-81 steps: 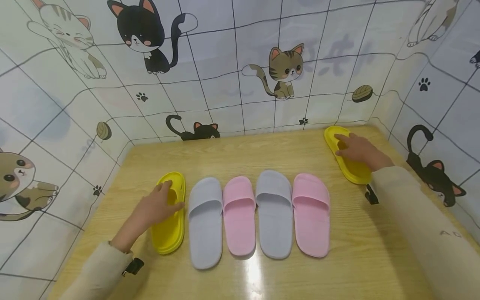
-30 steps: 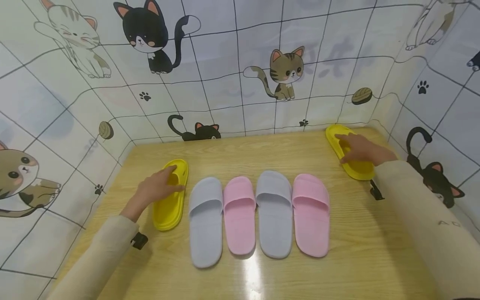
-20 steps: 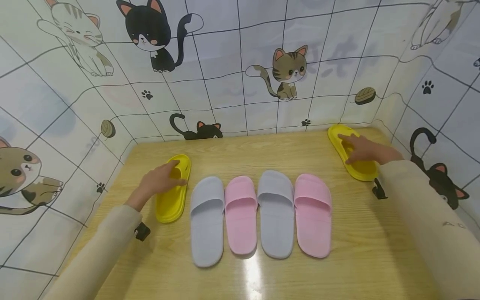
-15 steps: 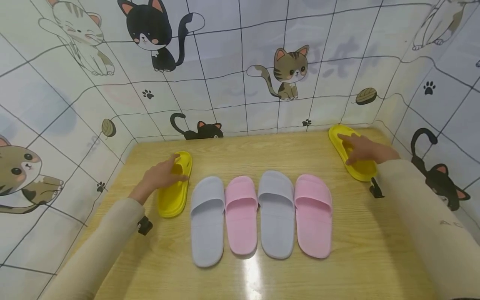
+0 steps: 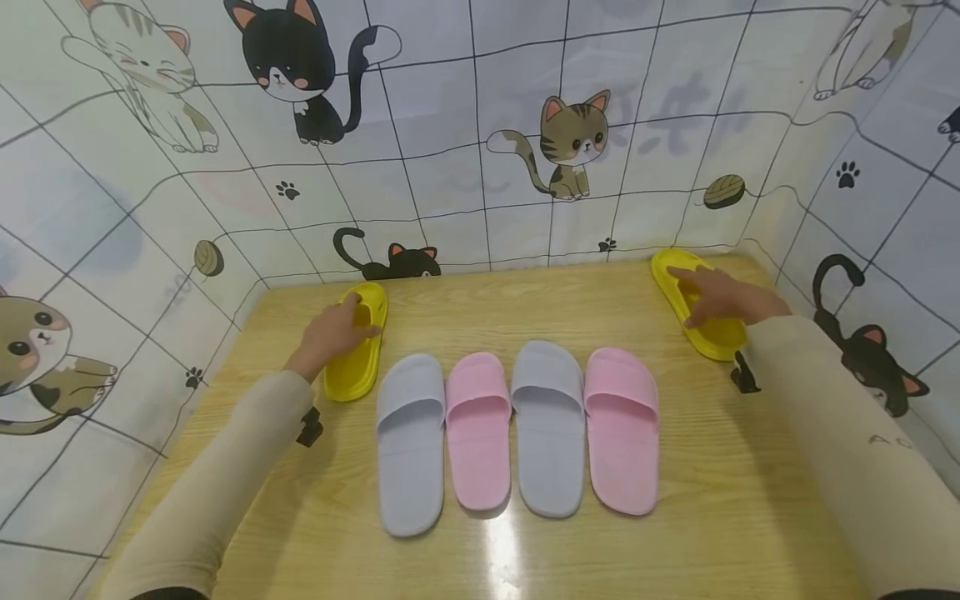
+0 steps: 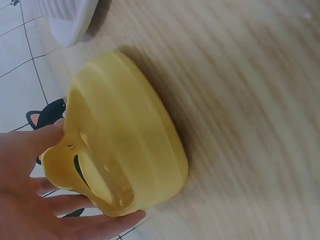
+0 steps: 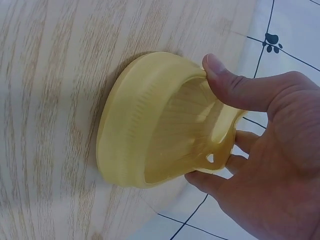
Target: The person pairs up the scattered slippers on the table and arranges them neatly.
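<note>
Left hand (image 5: 336,333): grips the left yellow slipper (image 5: 352,371), thumb along its right side, fingers over the upper and down the other side; right hand (image 5: 720,297): likewise grasps the right yellow slipper (image 5: 712,337), thumb on its near-left edge, index finger laid over the far part; neither hand is released.

Each slipper runs forward from its own hand, far end towards the back wall (image 5: 465,192); left long axis points nearly straight away from the person, far end leaning slightly right; right axis is turned more, far end leaning clearly left; hence the two converge towards the wall rather than lie parallel.

Key relation (judged): the wide sideways gap between the yellow pair; the left one sits just beyond and left of the left grey slipper (image 5: 410,475), near end close to that slipper's far end; the right one is farther out, well apart from the right pink slipper (image 5: 624,467), ahead and to its right; left hand is thus nearer the row.

Outward: between those end slippers, a left pink slipper (image 5: 480,458) and a right grey slipper (image 5: 550,458); all four roughly parallel on the wood-grain desk (image 5: 465,312).
</note>
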Tool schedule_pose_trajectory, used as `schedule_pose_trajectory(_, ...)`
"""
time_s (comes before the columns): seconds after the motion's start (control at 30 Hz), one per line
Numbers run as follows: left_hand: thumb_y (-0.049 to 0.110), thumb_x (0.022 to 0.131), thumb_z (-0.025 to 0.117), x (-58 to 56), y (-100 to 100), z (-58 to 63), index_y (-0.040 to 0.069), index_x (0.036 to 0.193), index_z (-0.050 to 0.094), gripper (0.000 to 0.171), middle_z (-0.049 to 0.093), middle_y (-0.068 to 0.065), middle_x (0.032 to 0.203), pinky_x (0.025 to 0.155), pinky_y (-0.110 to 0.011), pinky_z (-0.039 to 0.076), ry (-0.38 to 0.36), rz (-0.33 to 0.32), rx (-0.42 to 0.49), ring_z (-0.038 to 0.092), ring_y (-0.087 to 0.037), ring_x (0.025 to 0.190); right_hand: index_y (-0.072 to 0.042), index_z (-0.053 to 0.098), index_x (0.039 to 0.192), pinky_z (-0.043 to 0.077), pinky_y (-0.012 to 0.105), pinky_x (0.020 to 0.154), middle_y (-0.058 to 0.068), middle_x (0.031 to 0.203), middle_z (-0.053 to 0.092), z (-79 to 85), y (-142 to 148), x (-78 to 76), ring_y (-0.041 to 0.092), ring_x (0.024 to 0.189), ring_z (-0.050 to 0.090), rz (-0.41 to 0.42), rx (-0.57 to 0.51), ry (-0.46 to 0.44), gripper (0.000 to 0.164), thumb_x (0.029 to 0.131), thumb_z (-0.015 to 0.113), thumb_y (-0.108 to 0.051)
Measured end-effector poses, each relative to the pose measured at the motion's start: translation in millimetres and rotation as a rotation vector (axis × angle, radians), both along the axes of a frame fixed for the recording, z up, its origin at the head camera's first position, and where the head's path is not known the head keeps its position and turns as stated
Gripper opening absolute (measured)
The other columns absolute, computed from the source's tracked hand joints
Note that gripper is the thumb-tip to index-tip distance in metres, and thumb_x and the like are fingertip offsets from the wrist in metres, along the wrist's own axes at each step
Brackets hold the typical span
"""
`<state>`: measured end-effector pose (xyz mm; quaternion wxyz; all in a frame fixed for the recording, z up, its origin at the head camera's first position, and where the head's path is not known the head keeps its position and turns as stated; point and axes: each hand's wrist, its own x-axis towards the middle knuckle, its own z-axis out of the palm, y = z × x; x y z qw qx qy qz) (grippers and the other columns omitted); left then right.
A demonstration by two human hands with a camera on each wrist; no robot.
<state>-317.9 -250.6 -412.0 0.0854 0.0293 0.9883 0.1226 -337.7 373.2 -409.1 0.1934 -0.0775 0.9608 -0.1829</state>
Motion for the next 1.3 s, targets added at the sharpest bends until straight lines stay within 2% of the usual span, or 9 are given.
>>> schedule_pose_trajectory(0.1, 0.043, 0.102, 0.060, -3.2, 3.1, -0.5, -0.001, 0.159, 0.025, 0.080, 0.045, -0.034, 0.153, 0.114, -0.068, 0.040, -0.018, 0.008, 0.010, 0.048, -0.053, 0.137, -0.006, 0.014, 0.164, 0.009, 0.083, 0.113, 0.048, 0.159, 0.001, 2.2, -2.6, 1.7, 0.070, 0.144, -0.001, 0.002, 0.007, -0.003, 0.101, 0.084, 0.077, -0.008)
schedule_pose_trajectory(0.17, 0.044, 0.100, 0.063, -3.3, 5.2, 0.5, -0.002, 0.160, 0.019, 0.088, 0.034, -0.036, 0.159, 0.116, -0.069, 0.035, -0.058, 0.013, 0.013, 0.042, -0.056, 0.141, -0.005, 0.014, 0.164, 0.008, 0.084, 0.113, 0.048, 0.159, 0.001, 3.2, -4.0, 2.5, 0.070, 0.143, -0.002, 0.003, 0.011, -0.004, 0.100, 0.085, 0.077, -0.007)
schedule_pose_trajectory(0.37, 0.045, 0.086, 0.078, 1.3, 8.8, 3.7, 0.006, 0.165, -0.002, 0.119, -0.003, -0.035, 0.169, 0.116, -0.074, 0.030, -0.198, 0.053, 0.036, 0.023, -0.066, 0.146, -0.006, 0.015, 0.163, 0.008, 0.085, 0.112, 0.047, 0.160, 0.001, 1.4, -4.6, 1.3, 0.070, 0.144, -0.002, -0.007, 0.015, -0.004, 0.099, 0.085, 0.077, -0.007)
schedule_pose_trajectory(0.57, 0.047, 0.086, 0.076, -1.1, 4.7, 1.9, 0.009, 0.165, 0.005, 0.113, 0.009, -0.031, 0.170, 0.118, -0.073, 0.029, -0.144, 0.035, 0.017, 0.029, -0.061, 0.146, -0.003, 0.017, 0.161, 0.013, 0.082, 0.114, 0.040, 0.162, 0.013, 0.0, -4.3, -0.5, 0.066, 0.143, 0.007, -0.007, -0.030, 0.026, 0.101, 0.083, 0.080, -0.007)
schedule_pose_trajectory(0.7, 0.049, 0.087, 0.076, -4.3, 3.5, 1.7, 0.009, 0.166, 0.008, 0.111, 0.018, -0.027, 0.170, 0.119, -0.072, 0.027, -0.136, 0.027, 0.019, 0.030, -0.057, 0.148, 0.000, 0.019, 0.159, 0.015, 0.081, 0.114, 0.039, 0.160, 0.018, 1.9, -3.8, 1.2, 0.065, 0.143, 0.010, 0.007, 0.000, 0.033, 0.097, 0.084, 0.080, -0.008)
schedule_pose_trajectory(0.9, 0.049, 0.087, 0.075, -7.5, 4.4, 3.2, 0.008, 0.165, 0.011, 0.109, 0.030, -0.027, 0.166, 0.119, -0.070, 0.031, -0.167, 0.009, 0.035, 0.037, -0.054, 0.145, -0.003, 0.014, 0.162, 0.011, 0.082, 0.113, 0.041, 0.161, 0.008, 2.4, 0.9, 6.1, 0.066, 0.144, 0.002, 0.001, -0.057, -0.039, 0.100, 0.086, 0.079, -0.011)
schedule_pose_trajectory(1.0, 0.049, 0.087, 0.074, -7.3, 8.3, 7.2, 0.010, 0.165, 0.010, 0.108, 0.030, -0.028, 0.165, 0.117, -0.070, 0.034, -0.191, 0.024, 0.054, 0.038, -0.054, 0.143, -0.006, 0.012, 0.163, 0.011, 0.083, 0.112, 0.040, 0.162, 0.004, 2.1, 2.5, 5.9, 0.066, 0.145, -0.001, -0.016, -0.065, -0.060, 0.105, 0.084, 0.081, -0.012)
schedule_pose_trajectory(1.1, 0.048, 0.088, 0.073, -7.1, 13.5, 13.2, 0.011, 0.166, 0.008, 0.108, 0.028, -0.028, 0.166, 0.116, -0.070, 0.036, -0.201, 0.035, 0.073, 0.038, -0.054, 0.143, -0.006, 0.014, 0.163, 0.012, 0.083, 0.112, 0.039, 0.162, 0.008, 2.0, 2.0, 2.3, 0.066, 0.145, 0.002, -0.015, -0.037, -0.037, 0.108, 0.082, 0.085, -0.014)
schedule_pose_trajectory(1.3, 0.047, 0.088, 0.074, -11.9, 25.6, 15.6, 0.012, 0.165, 0.009, 0.107, 0.029, -0.027, 0.165, 0.115, -0.069, 0.038, -0.221, 0.040, 0.078, 0.040, -0.052, 0.142, -0.005, 0.019, 0.161, 0.015, 0.082, 0.113, 0.039, 0.161, 0.016, 0.1, 0.7, 0.9, 0.065, 0.143, 0.011, 0.003, 0.008, 0.013, 0.107, 0.080, 0.086, -0.015)
